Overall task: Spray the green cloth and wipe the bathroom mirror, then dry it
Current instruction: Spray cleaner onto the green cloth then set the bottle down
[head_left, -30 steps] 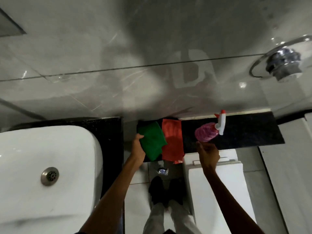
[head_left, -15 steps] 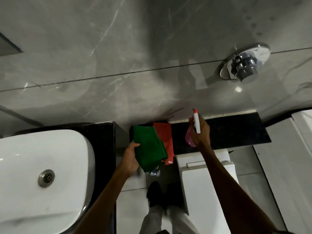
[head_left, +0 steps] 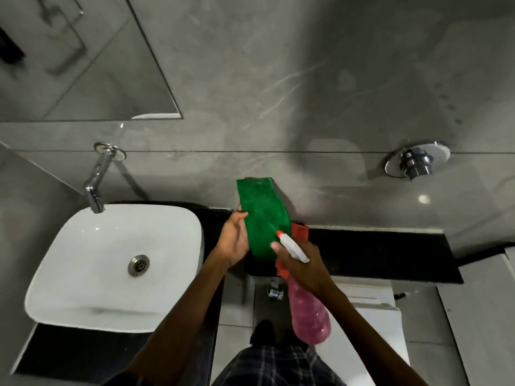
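Note:
My left hand (head_left: 232,243) holds the green cloth (head_left: 263,218) up flat in front of the grey wall. In my right hand (head_left: 302,264) is the pink spray bottle (head_left: 309,316), gripped at its white trigger head, with the red nozzle tip (head_left: 278,233) touching or just in front of the cloth's lower right. A red cloth (head_left: 301,231) lies on the black ledge (head_left: 384,254) behind my hands, mostly hidden. The mirror (head_left: 83,65) hangs at the upper left, above the sink.
A white basin (head_left: 83,268) with a chrome tap (head_left: 96,185) sits to the left. A chrome flush button (head_left: 416,162) is on the wall at right. The white toilet cistern (head_left: 373,307) stands below the ledge. My feet are on the tiled floor.
My left hand lifted the green cloth off the ledge and raised it. My right hand picked up the spray bottle and brought its nozzle to the cloth. The view tilted up, showing the mirror.

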Demonstrator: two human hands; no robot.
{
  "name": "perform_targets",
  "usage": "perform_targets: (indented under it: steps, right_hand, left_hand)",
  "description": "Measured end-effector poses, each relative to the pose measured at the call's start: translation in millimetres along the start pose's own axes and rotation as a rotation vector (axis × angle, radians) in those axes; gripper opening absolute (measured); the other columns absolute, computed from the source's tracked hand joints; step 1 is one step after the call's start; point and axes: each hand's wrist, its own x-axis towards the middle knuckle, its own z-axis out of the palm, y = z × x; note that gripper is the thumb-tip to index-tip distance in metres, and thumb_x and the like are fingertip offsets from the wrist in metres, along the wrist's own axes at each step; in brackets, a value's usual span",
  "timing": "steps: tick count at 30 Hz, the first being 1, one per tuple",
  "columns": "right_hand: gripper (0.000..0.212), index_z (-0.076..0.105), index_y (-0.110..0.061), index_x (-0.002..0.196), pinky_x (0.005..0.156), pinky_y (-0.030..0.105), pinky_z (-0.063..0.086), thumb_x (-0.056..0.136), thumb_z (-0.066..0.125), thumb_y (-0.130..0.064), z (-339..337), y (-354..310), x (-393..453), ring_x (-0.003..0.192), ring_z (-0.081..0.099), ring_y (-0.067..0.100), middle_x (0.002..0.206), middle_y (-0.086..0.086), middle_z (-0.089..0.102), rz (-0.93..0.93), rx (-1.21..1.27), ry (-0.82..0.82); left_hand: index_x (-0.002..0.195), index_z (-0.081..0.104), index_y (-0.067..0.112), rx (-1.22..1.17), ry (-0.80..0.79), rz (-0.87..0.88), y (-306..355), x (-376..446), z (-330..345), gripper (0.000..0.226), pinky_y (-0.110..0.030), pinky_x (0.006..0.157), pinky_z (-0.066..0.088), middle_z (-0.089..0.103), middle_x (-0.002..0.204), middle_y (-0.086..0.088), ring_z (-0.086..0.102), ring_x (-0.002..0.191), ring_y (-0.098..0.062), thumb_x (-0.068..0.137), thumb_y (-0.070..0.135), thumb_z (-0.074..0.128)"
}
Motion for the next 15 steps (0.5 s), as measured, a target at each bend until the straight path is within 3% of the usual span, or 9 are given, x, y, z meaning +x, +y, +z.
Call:
perform_targets:
  steps: [2, 5, 7, 10, 13, 15]
  right_hand:
    - [0.03, 0.075, -0.007, 0.085, 0.053, 0.036, 0.051, 0.088, 0.079, -0.037, 8.1, -4.4, 2.1, 0.052, 0.062, 0.017, 0.063, 0.02, 0.067, 0.034, -0.085, 0.06]
    - [0.007, 0.072, -0.024, 0.087, 0.054, 0.021, 0.053, 0.09, 0.079, -0.023, 5.1, -10.5, 4.5, 0.055, 0.068, 0.007, 0.072, 0.014, 0.073, -0.041, -0.032, 0.029]
    - [0.007, 0.072, -0.022, 0.088, 0.057, 0.019, 0.053, 0.09, 0.079, -0.024, 2.8, -9.9, 6.2, 0.057, 0.068, 0.007, 0.071, 0.016, 0.072, -0.054, -0.067, 0.025]
    - [0.027, 0.072, 0.0, 0.09, 0.067, 0.038, 0.059, 0.09, 0.078, -0.027, 3.1, -10.0, 7.5, 0.068, 0.071, 0.029, 0.074, 0.022, 0.071, -0.102, -0.183, 0.088]
    - [0.025, 0.07, 0.001, 0.093, 0.065, 0.037, 0.061, 0.091, 0.078, -0.022, 5.0, -11.1, 5.7, 0.068, 0.072, 0.03, 0.077, 0.021, 0.071, -0.162, -0.127, 0.095]
    - [0.026, 0.07, 0.0, 0.091, 0.067, 0.04, 0.06, 0.092, 0.077, -0.025, 6.0, -10.6, 4.8, 0.069, 0.07, 0.031, 0.076, 0.019, 0.07, -0.172, -0.178, 0.135]
  left_hand:
    - [0.156, 0.04, 0.007, -0.004, -0.013, 0.028, 9.6, -3.8, 0.0, 0.072, -0.043, 0.095, 0.057, 0.056, 0.146, -0.019, 0.065, 0.119, -0.031, 0.087, 0.023, 0.051]
    - [0.138, 0.058, 0.018, -0.026, -0.017, 0.052, 19.7, -3.5, -3.3, 0.052, -0.043, 0.093, 0.059, 0.071, 0.13, -0.012, 0.071, 0.114, -0.028, 0.086, 0.023, 0.054]
    - [0.132, 0.061, 0.021, -0.034, -0.028, 0.065, 25.5, -3.2, -6.1, 0.045, -0.044, 0.094, 0.059, 0.074, 0.125, -0.01, 0.073, 0.112, -0.028, 0.087, 0.022, 0.054]
    - [0.134, 0.06, 0.021, -0.03, -0.045, 0.07, 29.6, -2.4, -9.5, 0.04, -0.044, 0.093, 0.06, 0.075, 0.124, -0.009, 0.074, 0.111, -0.027, 0.097, 0.018, 0.045]
    - [0.134, 0.061, 0.021, -0.033, -0.058, 0.066, 28.9, -3.0, -13.3, 0.04, -0.041, 0.086, 0.063, 0.076, 0.122, -0.008, 0.076, 0.107, -0.024, 0.1, 0.017, 0.04]
    - [0.144, 0.054, 0.018, -0.019, -0.071, 0.061, 27.4, -3.1, -14.7, 0.046, -0.041, 0.088, 0.062, 0.073, 0.125, -0.009, 0.075, 0.107, -0.024, 0.1, 0.018, 0.04]
